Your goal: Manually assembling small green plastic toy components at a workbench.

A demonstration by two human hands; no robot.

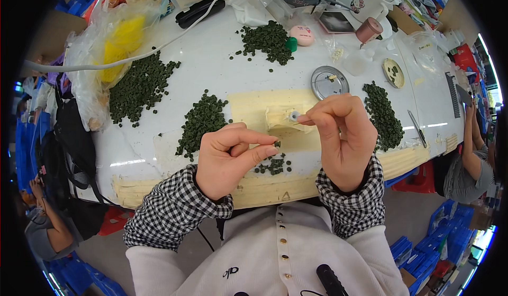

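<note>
Between thumb and index finger, my left hand (225,158) pinches a small round dark green piece (277,144). My right hand (346,137) is a little to the right and farther up, its thumb and index fingertips pressed together; what they hold, if anything, is too small to name. Just beyond those fingertips, a small whitish ring-shaped part (294,116) rests on a yellowish taped block (279,118). Several loose dark green pieces (272,165) lie on the table below my left fingertips. A larger heap of green pieces (203,120) is left of the block.
More green heaps lie at the far left (140,87), far middle (267,41) and right (382,117). A round metal dish (320,92), a pale lid (394,73) and tweezers (417,128) are to the right. A white cable (159,45) crosses the back left. Other people sit at both sides.
</note>
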